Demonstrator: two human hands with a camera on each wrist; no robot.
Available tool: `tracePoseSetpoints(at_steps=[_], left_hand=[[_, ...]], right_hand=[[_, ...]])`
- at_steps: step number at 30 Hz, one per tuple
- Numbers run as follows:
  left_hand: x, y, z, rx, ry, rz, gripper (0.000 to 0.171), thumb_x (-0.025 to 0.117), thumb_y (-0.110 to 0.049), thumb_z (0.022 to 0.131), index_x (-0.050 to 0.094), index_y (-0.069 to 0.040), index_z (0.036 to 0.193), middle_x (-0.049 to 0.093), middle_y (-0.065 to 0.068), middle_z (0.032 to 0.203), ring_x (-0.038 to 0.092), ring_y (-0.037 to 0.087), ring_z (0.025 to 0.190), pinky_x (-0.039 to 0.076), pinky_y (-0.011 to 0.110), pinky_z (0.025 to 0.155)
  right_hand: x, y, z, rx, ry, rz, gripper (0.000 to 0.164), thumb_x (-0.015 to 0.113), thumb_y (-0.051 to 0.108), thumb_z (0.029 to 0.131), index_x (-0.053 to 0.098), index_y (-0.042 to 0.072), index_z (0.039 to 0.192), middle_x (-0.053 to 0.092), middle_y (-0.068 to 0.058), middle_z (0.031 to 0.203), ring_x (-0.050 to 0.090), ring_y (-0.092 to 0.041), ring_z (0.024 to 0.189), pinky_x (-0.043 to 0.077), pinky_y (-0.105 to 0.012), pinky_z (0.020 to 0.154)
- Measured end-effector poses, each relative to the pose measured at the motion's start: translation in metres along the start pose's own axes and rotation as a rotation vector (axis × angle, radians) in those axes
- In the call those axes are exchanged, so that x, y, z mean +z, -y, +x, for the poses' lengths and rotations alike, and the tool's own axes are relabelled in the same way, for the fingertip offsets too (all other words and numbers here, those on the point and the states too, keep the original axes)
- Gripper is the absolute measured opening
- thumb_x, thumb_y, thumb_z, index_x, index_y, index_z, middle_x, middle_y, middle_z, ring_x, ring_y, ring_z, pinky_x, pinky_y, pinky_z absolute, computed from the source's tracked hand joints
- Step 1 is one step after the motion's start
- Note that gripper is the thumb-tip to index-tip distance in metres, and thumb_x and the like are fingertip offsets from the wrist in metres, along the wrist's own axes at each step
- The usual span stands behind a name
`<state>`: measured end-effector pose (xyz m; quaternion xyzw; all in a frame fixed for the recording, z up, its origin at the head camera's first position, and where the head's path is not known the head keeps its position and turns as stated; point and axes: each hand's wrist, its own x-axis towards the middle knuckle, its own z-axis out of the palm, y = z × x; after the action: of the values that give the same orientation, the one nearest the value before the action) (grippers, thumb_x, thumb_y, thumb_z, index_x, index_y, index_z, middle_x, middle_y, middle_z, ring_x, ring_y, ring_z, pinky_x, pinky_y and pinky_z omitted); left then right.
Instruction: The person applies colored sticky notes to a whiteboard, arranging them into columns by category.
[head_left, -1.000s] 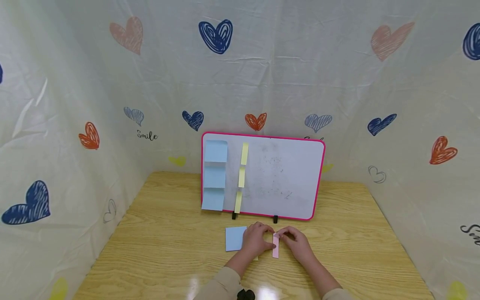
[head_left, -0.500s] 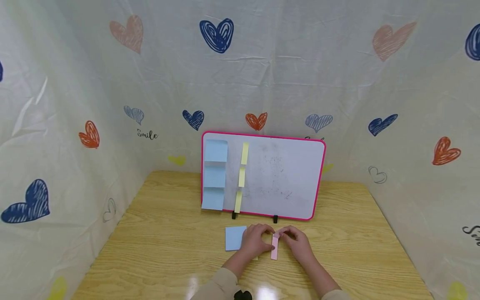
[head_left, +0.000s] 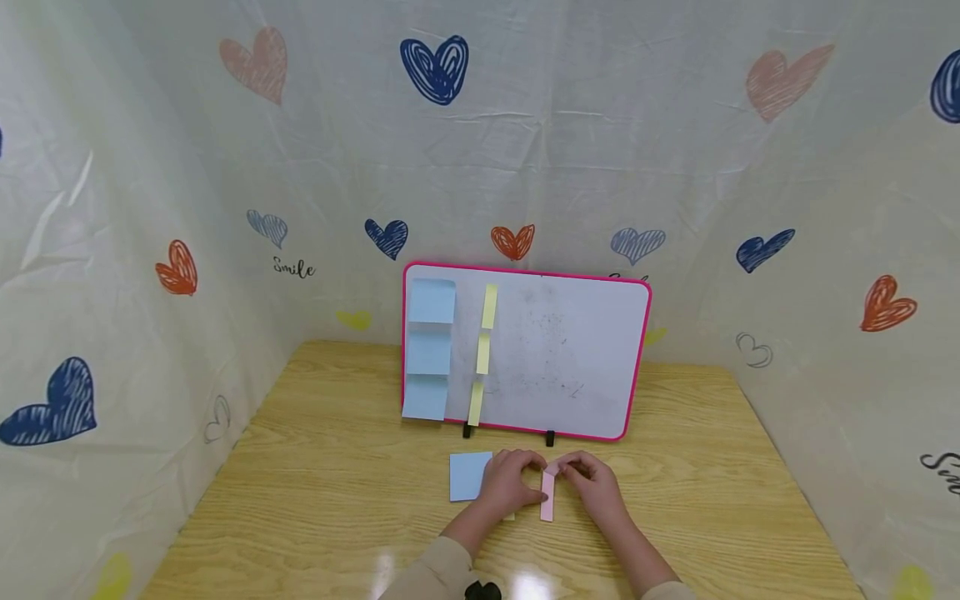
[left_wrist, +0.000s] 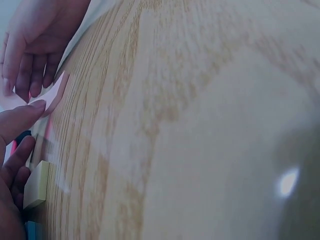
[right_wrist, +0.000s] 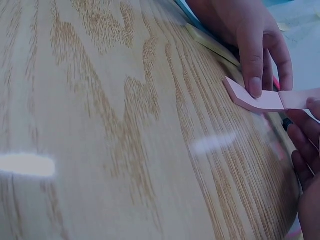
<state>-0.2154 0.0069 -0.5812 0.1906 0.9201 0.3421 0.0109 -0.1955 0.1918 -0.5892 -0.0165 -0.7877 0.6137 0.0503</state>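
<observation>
A narrow pink sticky note pad (head_left: 547, 505) lies on the table between the two hands. The left hand (head_left: 511, 483) holds it from the left, its thumb (right_wrist: 255, 86) pressing on the top face. From the far right side, the right hand (head_left: 596, 490) pinches the end of the top pink sheet (right_wrist: 295, 98) between thumb and forefinger. That sheet bends up from the pad along a crease in the right wrist view. Close by the left hand are a blue square sticky note pad (head_left: 467, 477) and a narrow yellow pad (left_wrist: 37, 185), both partly hidden.
Behind the hands a pink-framed whiteboard (head_left: 562, 350) leans back on black feet (head_left: 550, 438). Blue square notes (head_left: 428, 352) form a column at its left, with narrow yellow notes (head_left: 483, 354) beside them. A heart-print curtain (head_left: 577, 158) encloses the wooden table (head_left: 337, 500).
The pink pad has shifted slightly left and toward the person. Its top sheet is lifted further at the far end by the right hand. Both hands otherwise stay nearly in place.
</observation>
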Motion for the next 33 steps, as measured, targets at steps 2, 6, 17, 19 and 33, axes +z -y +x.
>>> tracePoseSetpoints(at_steps=[2, 6, 17, 19, 33], left_hand=[[0.000, 0.000, 0.000, 0.001, 0.003, -0.009, 0.038, 0.089, -0.032, 0.071, 0.069, -0.029, 0.103, 0.063, -0.018, 0.101, 0.050, 0.008, 0.091, 0.041, 0.036, 0.083], [-0.001, 0.000, -0.001, 0.006, 0.004, -0.019, 0.038, 0.089, -0.032, 0.071, 0.069, -0.029, 0.104, 0.064, -0.018, 0.101, 0.050, 0.008, 0.090, 0.041, 0.035, 0.082], [0.001, 0.002, -0.001, 0.020, -0.009, -0.027, 0.041, 0.089, -0.031, 0.069, 0.069, -0.026, 0.104, 0.064, -0.016, 0.097, 0.050, 0.007, 0.089, 0.041, 0.035, 0.081], [0.001, 0.001, -0.001, 0.016, -0.010, -0.029, 0.039, 0.089, -0.031, 0.070, 0.069, -0.027, 0.103, 0.064, -0.016, 0.098, 0.050, 0.007, 0.089, 0.041, 0.035, 0.082], [-0.008, 0.001, 0.001, -0.031, 0.039, -0.228, 0.035, 0.087, -0.023, 0.074, 0.069, -0.025, 0.105, 0.063, -0.013, 0.097, 0.053, 0.010, 0.092, 0.044, 0.035, 0.084]], right_hand=[[0.000, 0.000, 0.000, -0.015, -0.004, 0.001, 0.006, 0.069, 0.011, 0.091, 0.071, 0.006, 0.092, 0.070, -0.005, 0.092, 0.063, -0.012, 0.084, 0.049, -0.022, 0.071], [0.001, -0.001, 0.000, -0.022, -0.016, -0.001, 0.005, 0.068, 0.009, 0.092, 0.071, 0.006, 0.092, 0.070, -0.006, 0.091, 0.064, -0.014, 0.083, 0.050, -0.023, 0.070], [0.000, 0.004, 0.002, 0.009, -0.027, 0.067, 0.005, 0.065, 0.003, 0.093, 0.068, 0.000, 0.095, 0.069, -0.011, 0.089, 0.065, -0.022, 0.083, 0.053, -0.027, 0.073], [-0.001, 0.004, 0.003, 0.016, -0.026, 0.084, 0.005, 0.063, 0.000, 0.093, 0.067, -0.002, 0.095, 0.069, -0.012, 0.090, 0.065, -0.020, 0.083, 0.053, -0.028, 0.074], [-0.005, 0.025, 0.010, -0.031, -0.012, 0.208, 0.009, 0.058, -0.004, 0.095, 0.061, -0.010, 0.100, 0.068, -0.024, 0.091, 0.070, -0.023, 0.076, 0.057, -0.040, 0.073]])
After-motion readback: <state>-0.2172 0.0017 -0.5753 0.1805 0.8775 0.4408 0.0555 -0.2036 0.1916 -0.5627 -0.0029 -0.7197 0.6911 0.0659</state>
